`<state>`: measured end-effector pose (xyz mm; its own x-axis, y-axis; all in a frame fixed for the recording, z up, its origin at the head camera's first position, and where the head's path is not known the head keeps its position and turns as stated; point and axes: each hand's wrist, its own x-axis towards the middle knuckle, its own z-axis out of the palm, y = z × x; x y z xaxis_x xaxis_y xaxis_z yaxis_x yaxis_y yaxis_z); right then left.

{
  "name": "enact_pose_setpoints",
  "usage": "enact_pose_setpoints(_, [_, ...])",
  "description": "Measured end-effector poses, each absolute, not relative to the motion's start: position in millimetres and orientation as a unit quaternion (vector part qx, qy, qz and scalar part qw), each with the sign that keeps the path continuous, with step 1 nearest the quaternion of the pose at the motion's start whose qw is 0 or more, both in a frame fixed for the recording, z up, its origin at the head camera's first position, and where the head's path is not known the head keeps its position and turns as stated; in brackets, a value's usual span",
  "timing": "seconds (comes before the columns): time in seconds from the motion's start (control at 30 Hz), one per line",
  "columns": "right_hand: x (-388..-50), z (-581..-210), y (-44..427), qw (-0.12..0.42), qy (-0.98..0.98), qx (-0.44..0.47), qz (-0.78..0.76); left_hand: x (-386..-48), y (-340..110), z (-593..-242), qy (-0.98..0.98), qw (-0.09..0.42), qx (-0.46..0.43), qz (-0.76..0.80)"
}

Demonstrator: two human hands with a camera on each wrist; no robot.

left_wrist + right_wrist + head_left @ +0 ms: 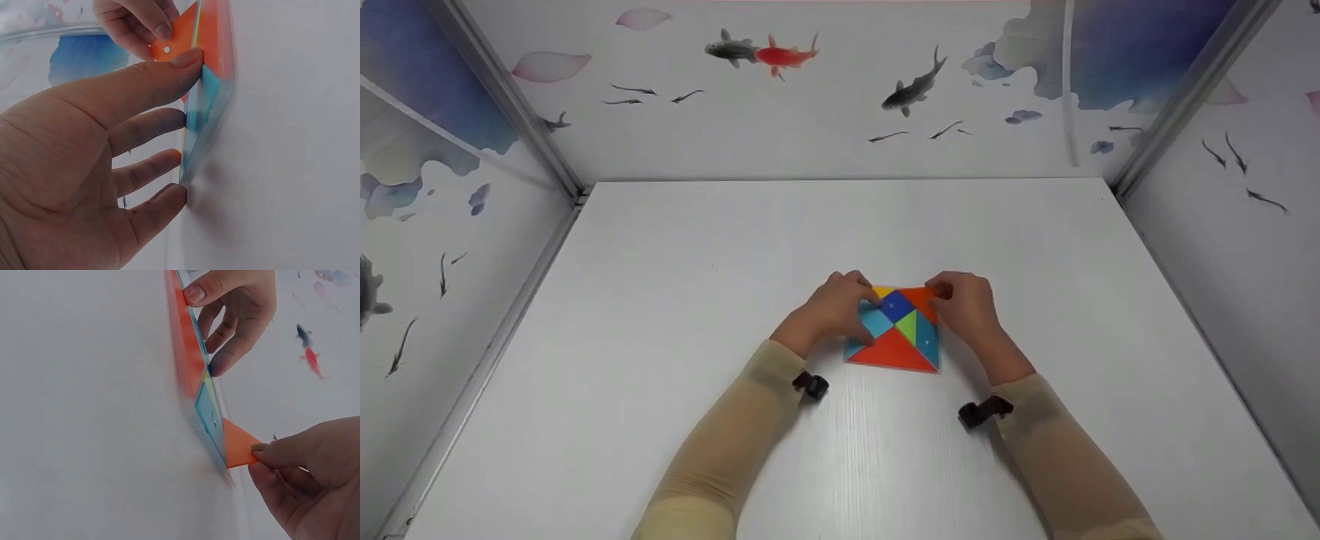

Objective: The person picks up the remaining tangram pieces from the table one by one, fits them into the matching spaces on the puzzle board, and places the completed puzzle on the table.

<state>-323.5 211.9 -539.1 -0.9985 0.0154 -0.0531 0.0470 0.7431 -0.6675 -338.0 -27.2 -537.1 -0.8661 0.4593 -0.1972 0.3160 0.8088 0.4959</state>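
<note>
A square tangram puzzle (894, 352) of red, orange, blue, green and yellow pieces lies in a clear tray on the white table. My right hand (966, 304) pinches an orange triangular piece (238, 445) between thumb and fingers at the puzzle's far right corner. In the right wrist view, that piece stands tilted up from the tray. My left hand (836, 307) rests on the puzzle's left side, its thumb (163, 76) and fingertips touching the surface. The fingers are extended and spread. Part of the light blue and yellow pieces is hidden under this hand.
The white table (660, 270) stretches around the puzzle on every side. Panels printed with fish and petals (825, 112) enclose its back, left and right edges. A small black camera mount (811, 385) sits on each wrist.
</note>
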Motion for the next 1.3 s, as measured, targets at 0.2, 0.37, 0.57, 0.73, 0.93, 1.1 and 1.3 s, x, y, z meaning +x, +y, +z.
enact_pose_setpoints(0.2, [-326, -541, 217, 0.022, 0.923, 0.019, -0.384, -337, -27, -535, 0.939, 0.155, 0.202, 0.232])
enact_pose_setpoints(0.37, [-325, -541, 221, 0.029, 0.915, 0.023, -0.403, -335, -27, -534, 0.938, 0.158, 0.204, 0.231])
enact_pose_setpoints(0.57, [-325, -539, 218, 0.034, 0.915, 0.017, -0.402, -337, -27, -534, 0.938, 0.155, 0.206, 0.234])
enact_pose_setpoints(0.73, [-324, -539, 215, 0.023, 0.923, 0.015, -0.383, -338, -28, -536, 0.937, 0.158, 0.204, 0.233])
enact_pose_setpoints(0.93, [-323, -535, 210, 0.022, 0.925, 0.017, -0.379, -339, -28, -537, 0.936, 0.155, 0.202, 0.242])
enact_pose_setpoints(1.1, [-321, -533, 207, 0.026, 0.926, 0.020, -0.377, -339, -29, -537, 0.937, 0.155, 0.210, 0.234])
enact_pose_setpoints(1.3, [-319, -532, 206, 0.018, 0.928, 0.020, -0.373, -339, -28, -537, 0.935, 0.158, 0.213, 0.237])
